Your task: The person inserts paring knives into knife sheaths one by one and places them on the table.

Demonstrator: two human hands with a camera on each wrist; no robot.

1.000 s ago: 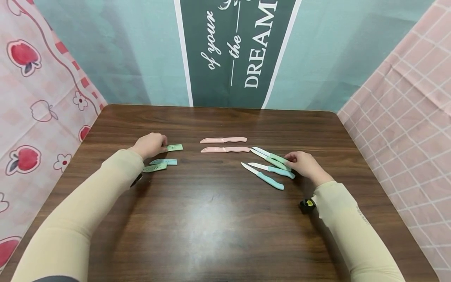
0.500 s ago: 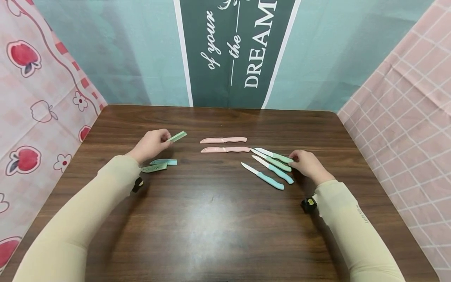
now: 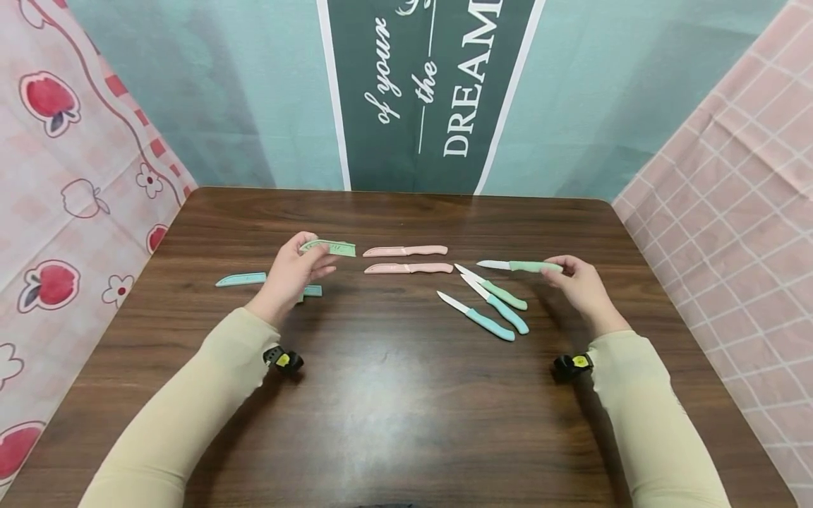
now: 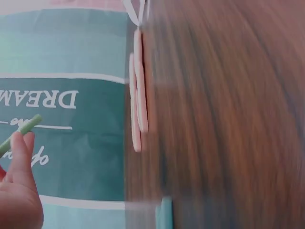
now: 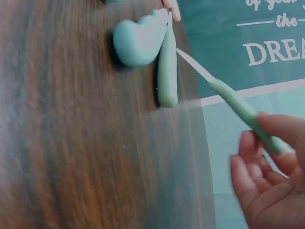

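Note:
My left hand (image 3: 288, 276) pinches a pale green knife sheath (image 3: 341, 249) above the table, its open end pointing right. My right hand (image 3: 583, 288) grips the end of a green paring knife's handle (image 3: 528, 267), with the white blade pointing left. In the right wrist view, thumb and fingers hold that green handle (image 5: 238, 102). Below it lie another green paring knife (image 3: 504, 293) and two blue paring knives (image 3: 510, 315), (image 3: 489, 324), all unsheathed. Near my left hand are a blue sheath (image 3: 241, 279) and a second blue sheath (image 3: 314, 290), partly hidden by the hand.
Two pink knives in pink sheaths (image 3: 387, 251), (image 3: 389, 268) lie side by side mid-table. A sliver of another green sheath (image 3: 300, 299) shows beside my left wrist. Cloth hangings border the brown wooden table (image 3: 394, 395) at the back and sides.
My left hand has moved right with the green sheath, uncovering a blue sheath on the left. My right hand has lifted the green paring knife off the others and moved slightly right.

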